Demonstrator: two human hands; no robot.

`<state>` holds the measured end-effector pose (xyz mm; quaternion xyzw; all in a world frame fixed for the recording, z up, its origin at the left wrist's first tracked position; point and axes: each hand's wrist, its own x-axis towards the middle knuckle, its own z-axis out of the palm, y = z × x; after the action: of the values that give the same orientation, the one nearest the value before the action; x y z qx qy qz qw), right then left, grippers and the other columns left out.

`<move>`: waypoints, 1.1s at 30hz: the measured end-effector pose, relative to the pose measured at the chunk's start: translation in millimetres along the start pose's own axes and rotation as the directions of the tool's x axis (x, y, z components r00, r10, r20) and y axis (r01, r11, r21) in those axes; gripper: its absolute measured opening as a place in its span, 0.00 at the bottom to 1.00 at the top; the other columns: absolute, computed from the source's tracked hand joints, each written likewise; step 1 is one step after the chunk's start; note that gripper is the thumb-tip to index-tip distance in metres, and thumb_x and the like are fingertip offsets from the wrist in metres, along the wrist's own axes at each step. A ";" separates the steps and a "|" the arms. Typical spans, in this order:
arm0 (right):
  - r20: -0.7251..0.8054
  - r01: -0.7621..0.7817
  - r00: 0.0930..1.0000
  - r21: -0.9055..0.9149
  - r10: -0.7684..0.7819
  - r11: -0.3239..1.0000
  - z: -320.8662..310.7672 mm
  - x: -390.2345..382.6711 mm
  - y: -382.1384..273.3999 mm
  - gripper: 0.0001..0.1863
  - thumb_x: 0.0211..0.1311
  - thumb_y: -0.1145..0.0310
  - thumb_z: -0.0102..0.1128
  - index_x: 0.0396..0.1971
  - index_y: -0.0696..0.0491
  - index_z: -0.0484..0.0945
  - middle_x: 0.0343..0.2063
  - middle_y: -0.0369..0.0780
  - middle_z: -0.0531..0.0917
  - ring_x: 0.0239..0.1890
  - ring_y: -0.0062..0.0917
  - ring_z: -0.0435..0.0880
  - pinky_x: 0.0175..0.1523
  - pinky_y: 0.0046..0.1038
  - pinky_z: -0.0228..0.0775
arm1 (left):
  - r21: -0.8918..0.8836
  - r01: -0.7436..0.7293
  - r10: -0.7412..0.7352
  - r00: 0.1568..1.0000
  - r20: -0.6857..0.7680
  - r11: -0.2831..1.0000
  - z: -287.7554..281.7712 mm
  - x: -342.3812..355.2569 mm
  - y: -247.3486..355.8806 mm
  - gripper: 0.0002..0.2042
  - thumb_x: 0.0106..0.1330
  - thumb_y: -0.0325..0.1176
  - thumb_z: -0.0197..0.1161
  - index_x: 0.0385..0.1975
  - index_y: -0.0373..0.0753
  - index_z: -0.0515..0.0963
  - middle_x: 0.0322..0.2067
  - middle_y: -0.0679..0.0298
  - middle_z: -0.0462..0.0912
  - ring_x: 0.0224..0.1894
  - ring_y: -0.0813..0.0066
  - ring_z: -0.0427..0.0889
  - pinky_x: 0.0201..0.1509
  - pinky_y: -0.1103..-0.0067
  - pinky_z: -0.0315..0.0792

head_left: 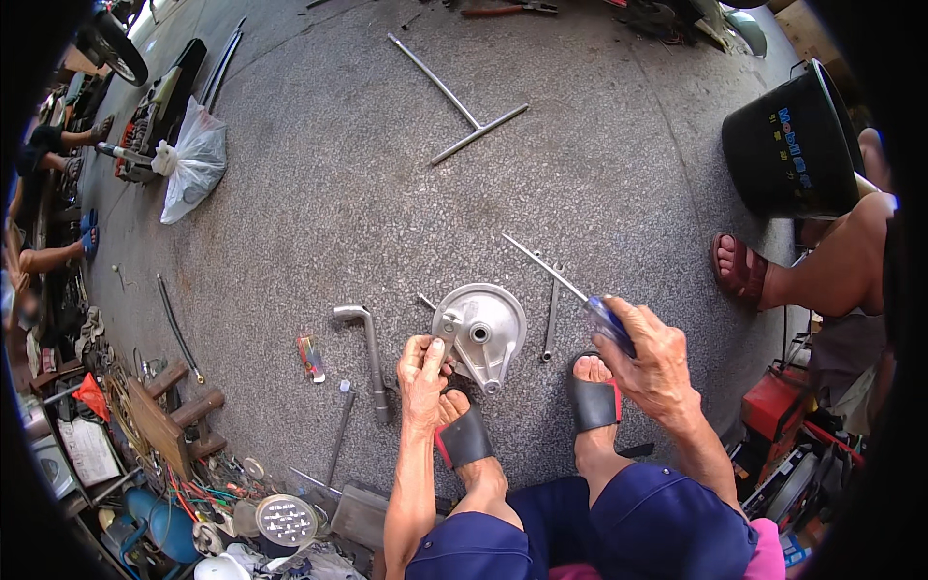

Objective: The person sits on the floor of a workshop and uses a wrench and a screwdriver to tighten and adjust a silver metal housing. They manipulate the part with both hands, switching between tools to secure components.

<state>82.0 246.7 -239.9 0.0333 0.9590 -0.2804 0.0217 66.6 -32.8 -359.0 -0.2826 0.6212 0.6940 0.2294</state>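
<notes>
A round silver metal hub plate (480,332) lies on the speckled ground in front of my feet. My left hand (423,369) reaches down beside my left sandal, and its fingers pinch the plate's near left edge. My right hand (651,360) hovers above my right foot and grips the blue handle of a long screwdriver (568,284), whose thin shaft points up and left, away from the plate. A wrench (552,313) lies on the ground just right of the plate, under the shaft.
An L-shaped socket wrench (369,351) and a rod (340,432) lie left of the plate. A T-handle wrench (457,99) sits farther out. A black bucket (791,147) and another person's sandalled foot (739,270) are at right. Tool clutter and a plastic bag (194,159) line the left.
</notes>
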 end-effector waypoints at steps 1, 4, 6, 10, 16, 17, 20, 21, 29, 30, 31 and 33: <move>0.003 -0.001 1.000 -0.028 0.001 1.000 -11.5 3.7 -9.4 0.24 0.53 0.66 0.70 0.51 0.55 0.77 0.25 0.42 0.79 0.23 0.33 0.81 0.27 0.31 0.73 | -0.019 0.000 0.000 1.000 0.000 1.000 -2.2 -1.7 -0.7 0.07 0.69 0.36 0.60 0.37 0.39 0.75 0.25 0.69 0.76 0.23 0.87 0.72 0.19 0.90 0.61; -0.040 0.160 0.986 -0.025 -0.161 0.987 -30.8 7.8 -29.6 0.22 0.46 0.70 0.73 0.44 0.56 0.81 0.18 0.38 0.75 0.15 0.28 0.77 0.20 0.28 0.68 | -0.061 0.028 -0.026 0.999 0.032 0.998 -5.6 -3.5 -2.4 0.06 0.69 0.33 0.59 0.39 0.38 0.75 0.27 0.65 0.79 0.25 0.84 0.75 0.20 0.89 0.65; -0.115 0.284 0.953 0.014 -0.280 0.959 -32.3 9.2 -39.0 0.20 0.39 0.73 0.74 0.38 0.55 0.83 0.15 0.35 0.73 0.11 0.23 0.73 0.16 0.26 0.64 | -0.105 0.078 -0.071 0.995 0.070 0.991 -5.9 -4.9 -1.5 0.07 0.69 0.32 0.59 0.40 0.37 0.75 0.29 0.64 0.80 0.26 0.83 0.76 0.22 0.88 0.67; -0.008 0.457 0.889 0.072 -0.458 0.886 -46.3 17.2 -77.3 0.24 0.32 0.75 0.71 0.39 0.55 0.83 0.13 0.34 0.71 0.10 0.21 0.72 0.15 0.22 0.66 | -0.198 0.156 -0.138 0.985 0.100 0.968 -5.1 -12.3 1.8 0.08 0.70 0.32 0.59 0.41 0.34 0.74 0.31 0.62 0.80 0.26 0.82 0.77 0.23 0.88 0.69; 0.071 0.592 0.802 0.040 -0.593 0.805 -15.0 13.0 -87.6 0.20 0.35 0.66 0.72 0.35 0.51 0.82 0.14 0.29 0.63 0.09 0.14 0.67 0.15 0.20 0.57 | -0.199 0.194 -0.171 0.977 0.126 0.960 -1.8 -20.9 3.0 0.08 0.71 0.32 0.57 0.44 0.35 0.72 0.31 0.63 0.81 0.28 0.82 0.79 0.24 0.89 0.69; 0.127 0.609 0.785 0.023 -0.606 0.793 -5.7 15.8 -84.6 0.20 0.36 0.64 0.72 0.35 0.51 0.82 0.14 0.29 0.63 0.10 0.13 0.67 0.16 0.21 0.57 | -0.180 0.163 -0.143 0.983 0.119 0.970 -1.0 -20.6 1.7 0.08 0.71 0.32 0.56 0.44 0.36 0.72 0.32 0.62 0.82 0.29 0.82 0.79 0.25 0.89 0.69; 0.106 0.580 0.809 0.011 -0.578 0.814 -7.8 12.7 -91.6 0.19 0.38 0.64 0.70 0.36 0.51 0.81 0.13 0.29 0.63 0.10 0.14 0.68 0.16 0.21 0.59 | -0.151 0.109 -0.089 0.987 0.133 0.983 -3.0 -18.7 -7.0 0.08 0.72 0.31 0.55 0.45 0.36 0.72 0.36 0.61 0.84 0.34 0.81 0.81 0.29 0.88 0.69; 0.102 0.560 0.823 0.022 -0.559 0.829 -12.3 10.7 -96.3 0.19 0.38 0.64 0.70 0.36 0.51 0.81 0.13 0.29 0.63 0.10 0.14 0.68 0.16 0.21 0.59 | -0.155 0.132 -0.112 0.985 0.134 0.979 -4.2 -19.5 -8.4 0.08 0.72 0.31 0.55 0.45 0.36 0.71 0.36 0.61 0.84 0.34 0.81 0.81 0.30 0.87 0.70; 0.114 0.550 0.828 0.020 -0.549 0.835 -3.6 20.7 -95.6 0.18 0.38 0.63 0.70 0.34 0.51 0.81 0.14 0.28 0.62 0.09 0.16 0.66 0.20 0.31 0.60 | -0.249 0.276 -0.223 0.949 0.221 0.928 8.3 -30.1 14.4 0.09 0.73 0.31 0.52 0.47 0.34 0.71 0.38 0.58 0.84 0.39 0.75 0.84 0.37 0.84 0.72; 0.106 0.550 0.829 0.031 -0.550 0.835 -7.8 22.0 -97.6 0.19 0.38 0.63 0.70 0.34 0.51 0.81 0.14 0.28 0.62 0.09 0.15 0.66 0.20 0.30 0.60 | -0.247 0.279 -0.227 0.949 0.220 0.928 7.2 -31.0 15.0 0.09 0.72 0.31 0.53 0.47 0.34 0.71 0.39 0.58 0.84 0.39 0.75 0.84 0.37 0.84 0.72; 0.097 0.549 0.829 0.041 -0.550 0.835 -12.8 23.0 -101.0 0.19 0.38 0.63 0.70 0.34 0.51 0.81 0.14 0.28 0.62 0.09 0.15 0.66 0.19 0.29 0.60 | -0.246 0.283 -0.231 0.948 0.218 0.927 5.8 -31.8 14.2 0.09 0.72 0.31 0.53 0.47 0.34 0.71 0.39 0.58 0.84 0.39 0.75 0.84 0.36 0.84 0.72; 0.079 0.561 0.824 0.024 -0.561 0.827 -18.2 24.2 -108.0 0.19 0.36 0.66 0.70 0.34 0.52 0.81 0.14 0.29 0.64 0.09 0.15 0.68 0.16 0.24 0.60 | -0.269 0.269 -0.214 0.953 0.217 0.925 4.7 -33.0 11.0 0.10 0.72 0.31 0.53 0.47 0.34 0.72 0.40 0.58 0.84 0.39 0.75 0.84 0.36 0.84 0.72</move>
<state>49.2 167.0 -168.1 -0.2617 0.9247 -0.2756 -0.0219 82.9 -28.4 -328.3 -0.3232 0.4470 0.7683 0.3247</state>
